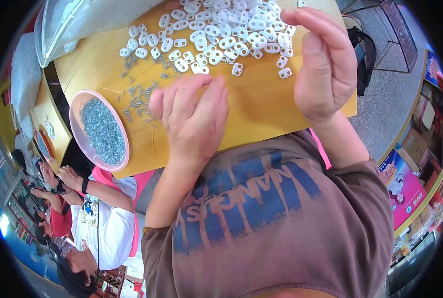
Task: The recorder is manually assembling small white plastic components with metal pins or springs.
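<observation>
While the left forearm rises from the lower edge of the head view, the left hand (194,116) hangs over the wooden table (261,111), back of the hand uppermost, fingers bent forward and blurred; I cannot tell whether they are closed on anything. The right hand (328,69) is raised at the table's right side, its wrist bent up, thumb upright and index finger arched toward the left; the two tips stand apart, with no piece seen between them.

White two-holed pieces (227,43) lie heaped beyond the hands, overlapping too much to count. Three lie a little outside the heap's near edge: one toward the middle and two, close together, near the right hand. One pink bowl (77,124) sits left of the left hand, filled with small grey metal screws (102,131), and dozens of loose ones (141,99) are strewn between bowl and heap. One clear plastic bin (42,37) stands at the upper left. Beyond the bowl, one co-worker in a white shirt (102,223) sits with bent arms, a black band on one wrist.
</observation>
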A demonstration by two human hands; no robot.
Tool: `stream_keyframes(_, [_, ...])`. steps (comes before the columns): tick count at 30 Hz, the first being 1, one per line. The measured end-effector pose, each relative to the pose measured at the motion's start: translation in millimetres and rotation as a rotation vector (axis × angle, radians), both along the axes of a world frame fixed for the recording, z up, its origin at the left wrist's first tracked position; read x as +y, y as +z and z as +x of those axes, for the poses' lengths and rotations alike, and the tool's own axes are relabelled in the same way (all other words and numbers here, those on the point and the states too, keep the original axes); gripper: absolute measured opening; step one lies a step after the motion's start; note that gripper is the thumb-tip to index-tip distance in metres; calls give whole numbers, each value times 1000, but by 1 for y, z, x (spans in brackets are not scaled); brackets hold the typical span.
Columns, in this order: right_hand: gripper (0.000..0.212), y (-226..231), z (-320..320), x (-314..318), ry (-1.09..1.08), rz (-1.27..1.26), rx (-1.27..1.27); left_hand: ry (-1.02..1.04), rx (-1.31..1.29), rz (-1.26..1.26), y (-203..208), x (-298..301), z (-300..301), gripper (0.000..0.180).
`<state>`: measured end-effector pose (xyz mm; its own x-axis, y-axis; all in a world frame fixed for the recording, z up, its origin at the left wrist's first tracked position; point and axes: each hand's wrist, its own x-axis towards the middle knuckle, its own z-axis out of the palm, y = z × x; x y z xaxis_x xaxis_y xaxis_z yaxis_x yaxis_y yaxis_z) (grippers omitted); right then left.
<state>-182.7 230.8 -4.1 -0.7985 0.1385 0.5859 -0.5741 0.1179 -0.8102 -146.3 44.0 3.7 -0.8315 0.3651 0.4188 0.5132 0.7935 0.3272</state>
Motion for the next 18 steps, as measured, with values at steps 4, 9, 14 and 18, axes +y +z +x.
stream_keyframes(4, [21, 1, 3, -2, -15, 94, 22, -4, -40, -23, -2, 20, -11, 20])
stream_keyframes(9, [20, 1, 3, -3, 12, 95, 59, 7, 16, -69, -8, 25, -14, 18])
stream_keyframes(14, [20, 1, 4, -1, 9, 182, 57, -10, 9, -88, -2, 29, -17, 16])
stream_keyframes(18, [19, 9, 6, -1, 43, 100, 53, 47, 2, -63, 2, 17, -13, 15])
